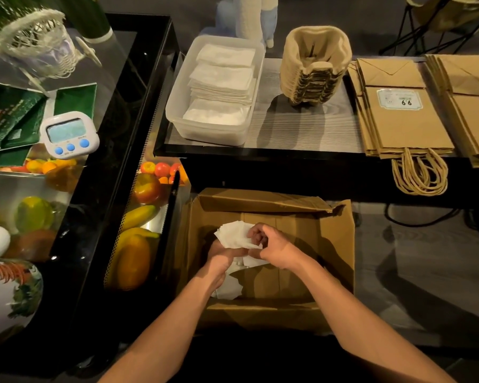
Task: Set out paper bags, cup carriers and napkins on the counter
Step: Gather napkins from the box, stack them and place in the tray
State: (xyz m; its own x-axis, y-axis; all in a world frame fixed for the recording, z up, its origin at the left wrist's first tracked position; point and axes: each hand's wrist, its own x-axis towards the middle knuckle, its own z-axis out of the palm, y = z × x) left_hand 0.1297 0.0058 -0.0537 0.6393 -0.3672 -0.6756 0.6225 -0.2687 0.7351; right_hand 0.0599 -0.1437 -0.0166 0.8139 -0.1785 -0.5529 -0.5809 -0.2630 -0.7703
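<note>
Dark bench (pixel 302 128) across the far side: clear tub (pixel 177 106) of stacked napkins (pixel 221 78) left, cup carriers (pixel 313 64) middle, paper bags (pixel 404 125) right, handles over the near edge. Near, below: open cardboard box (pixel 338 244). Inside, napkin bundle (pixel 233 234) held in the grip of left hand (pixel 221 258) and right hand (pixel 280 251). Fruit case (pixel 138 217) and timer (pixel 69 134) left.

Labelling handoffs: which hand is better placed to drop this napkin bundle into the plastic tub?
Left, probably. Both the left hand and right hand hold the napkin bundle over the cardboard box, but the plastic tub sits forward and left, so the right would cross over.
</note>
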